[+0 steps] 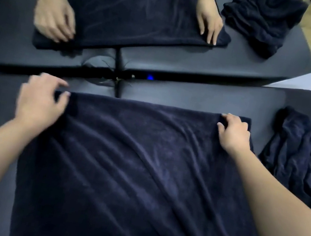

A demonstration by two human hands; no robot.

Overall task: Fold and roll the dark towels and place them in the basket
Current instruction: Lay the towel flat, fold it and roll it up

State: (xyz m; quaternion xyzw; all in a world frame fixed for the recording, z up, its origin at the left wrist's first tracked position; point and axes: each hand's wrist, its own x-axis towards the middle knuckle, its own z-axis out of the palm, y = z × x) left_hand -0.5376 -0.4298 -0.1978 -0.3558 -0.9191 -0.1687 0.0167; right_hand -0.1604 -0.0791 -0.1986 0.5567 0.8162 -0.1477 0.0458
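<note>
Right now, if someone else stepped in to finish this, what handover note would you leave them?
Left hand pinches the far left corner of the spread dark towel; right hand grips the far right corner.
The towel lies wrinkled on the near table, its near edge out of frame.
A crumpled pile of dark towels waits at right.
Across the table another person's hands work a second towel.
No rolled towel shows; no basket in view.
Left: fold, roll, place this towel, then the pile.

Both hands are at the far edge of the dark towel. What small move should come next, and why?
Probably smooth it flat: the left hand and right hand hold the far corners of the towel, which lies spread but creased with diagonal wrinkles.
</note>
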